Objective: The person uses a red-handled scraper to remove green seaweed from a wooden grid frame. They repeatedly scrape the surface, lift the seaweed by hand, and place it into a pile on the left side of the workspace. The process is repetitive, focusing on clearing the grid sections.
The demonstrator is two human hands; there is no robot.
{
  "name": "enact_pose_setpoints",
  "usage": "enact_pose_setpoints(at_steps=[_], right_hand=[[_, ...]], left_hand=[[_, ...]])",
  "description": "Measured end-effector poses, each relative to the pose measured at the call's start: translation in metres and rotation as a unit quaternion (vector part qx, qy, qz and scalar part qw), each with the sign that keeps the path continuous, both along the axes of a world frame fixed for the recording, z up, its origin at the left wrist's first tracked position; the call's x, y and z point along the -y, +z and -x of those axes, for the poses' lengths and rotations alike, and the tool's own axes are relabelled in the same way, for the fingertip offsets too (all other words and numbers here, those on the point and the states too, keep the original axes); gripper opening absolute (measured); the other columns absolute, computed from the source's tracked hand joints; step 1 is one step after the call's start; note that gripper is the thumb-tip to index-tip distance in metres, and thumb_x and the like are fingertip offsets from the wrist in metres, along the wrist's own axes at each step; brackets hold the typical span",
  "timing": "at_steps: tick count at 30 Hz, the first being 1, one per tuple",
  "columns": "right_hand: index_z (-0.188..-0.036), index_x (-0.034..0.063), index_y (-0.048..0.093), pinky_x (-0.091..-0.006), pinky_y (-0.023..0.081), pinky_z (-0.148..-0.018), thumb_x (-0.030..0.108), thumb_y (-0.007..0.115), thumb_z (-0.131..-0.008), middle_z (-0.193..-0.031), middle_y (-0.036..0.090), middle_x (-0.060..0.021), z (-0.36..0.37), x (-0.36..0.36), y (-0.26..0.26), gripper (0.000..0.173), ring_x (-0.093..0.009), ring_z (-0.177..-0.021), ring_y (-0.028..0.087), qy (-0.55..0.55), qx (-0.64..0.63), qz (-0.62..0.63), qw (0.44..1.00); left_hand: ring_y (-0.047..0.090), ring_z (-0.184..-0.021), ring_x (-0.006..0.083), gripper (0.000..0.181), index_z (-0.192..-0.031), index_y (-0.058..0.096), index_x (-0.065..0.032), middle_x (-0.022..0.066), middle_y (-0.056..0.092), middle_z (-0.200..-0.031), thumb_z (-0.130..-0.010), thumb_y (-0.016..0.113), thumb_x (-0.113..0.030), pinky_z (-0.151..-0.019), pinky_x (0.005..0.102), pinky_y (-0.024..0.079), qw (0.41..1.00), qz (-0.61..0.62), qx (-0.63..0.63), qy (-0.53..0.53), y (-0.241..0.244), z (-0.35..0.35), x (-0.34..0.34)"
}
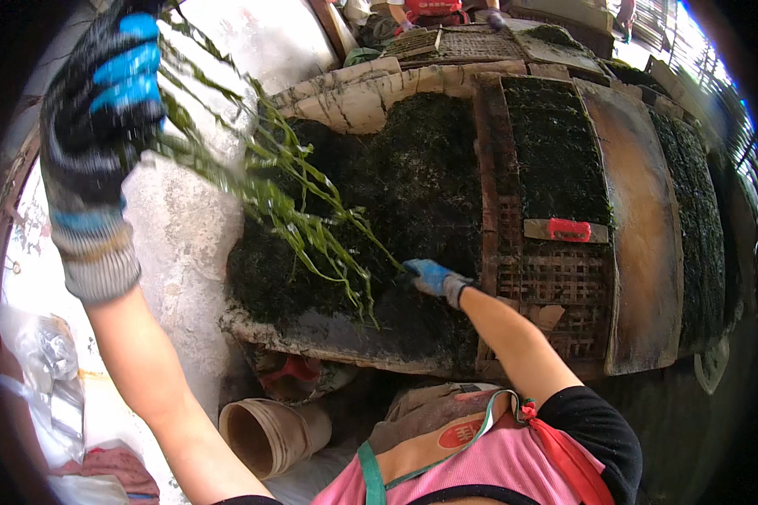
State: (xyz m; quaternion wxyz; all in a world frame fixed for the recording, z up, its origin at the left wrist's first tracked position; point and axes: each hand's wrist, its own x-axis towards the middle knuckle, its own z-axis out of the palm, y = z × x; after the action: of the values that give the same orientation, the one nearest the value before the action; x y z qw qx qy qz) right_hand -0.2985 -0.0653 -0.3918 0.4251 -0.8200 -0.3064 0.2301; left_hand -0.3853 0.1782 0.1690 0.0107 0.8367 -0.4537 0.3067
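High at the left, my left hand [104, 107], in a wet black and blue work glove, grips a bunch of long green seaweed-like strands [271, 189]. They fan down to the right, blurred in places. One strand runs to the fingers of my right hand [431, 278], in a blue and grey glove, which appear to pinch its end. Beneath both hands spreads a heap of dark green seaweed-like plant matter [426, 164] on a work table. Right of it, a woven lattice tray [565, 265] carries a dark green layer [549, 145] on its far half. Across the tray lies a flat bar with a red grip [568, 230].
A brown-stained board [638, 233] separates the tray from another green-covered panel [691, 227]. Below the table edge [354, 356] lies a tipped plastic bucket [271, 435]. Plastic bags [54, 379] sit at lower left, beside a pale wall [183, 233]. Another person [433, 9] stands across the table.
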Motion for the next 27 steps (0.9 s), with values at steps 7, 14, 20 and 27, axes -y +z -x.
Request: enact_pose_setpoints(at_steps=[7, 14, 20, 27], right_hand=[[-0.116, 0.0102, 0.065, -0.0392, 0.057, -0.07, 0.002, 0.056, -0.082, -0.091, 0.07, -0.0158, -0.043, 0.045, 0.252, 0.036, -0.032, -0.083, 0.069, 0.005, 0.319, 0.041, 0.947], [-0.119, 0.0099, 0.063, -0.0415, 0.049, -0.095, 0.015, 0.066, -0.075, -0.127, 0.058, -0.0145, 0.073, 0.058, 0.331, 0.044, -0.033, -0.121, 0.054, 0.003, 0.569, -0.043, 0.821], [-0.143, 0.003, 0.038, -0.0469, 0.05, -0.092, 0.022, 0.067, -0.084, -0.118, 0.06, -0.0277, 0.094, 0.034, 0.163, 0.068, -0.041, -0.106, 0.061, -0.039, 0.19, -0.238, 0.952], [-0.129, 0.0017, 0.053, -0.0479, 0.055, -0.075, 0.01, 0.065, -0.076, -0.096, 0.067, -0.0238, 0.067, 0.057, 0.193, 0.056, -0.041, -0.091, 0.066, 0.057, 0.253, -0.009, 0.966]], left_hand=[[0.06, -0.07, 0.0046, 0.046, -0.139, 0.048, -0.004, 0.0057, 0.064, -0.098, -0.101, 0.051, -0.03, -0.053, 0.0169, 0.05, 0.311, 0.524, -0.774, -0.17, -0.229, 0.019, 0.048], [0.064, -0.097, 0.0197, 0.037, -0.133, 0.052, -0.0066, 0.0091, 0.065, -0.11, -0.103, 0.045, -0.028, -0.087, 0.0305, 0.054, 0.511, 0.687, -0.498, -0.139, -0.284, 0.017, 0.134], [0.041, -0.055, 0.0064, 0.037, -0.131, 0.048, 0.0005, -0.0054, 0.044, -0.068, -0.107, 0.038, -0.026, -0.053, 0.0232, 0.035, -0.009, 0.649, -0.616, -0.446, -0.269, -0.033, 0.11], [0.064, -0.109, 0.0247, 0.032, -0.111, 0.062, -0.0028, 0.0148, 0.065, -0.119, -0.1, 0.052, -0.031, -0.087, 0.0379, 0.057, 0.401, 0.625, -0.664, -0.084, -0.344, -0.041, 0.064]])
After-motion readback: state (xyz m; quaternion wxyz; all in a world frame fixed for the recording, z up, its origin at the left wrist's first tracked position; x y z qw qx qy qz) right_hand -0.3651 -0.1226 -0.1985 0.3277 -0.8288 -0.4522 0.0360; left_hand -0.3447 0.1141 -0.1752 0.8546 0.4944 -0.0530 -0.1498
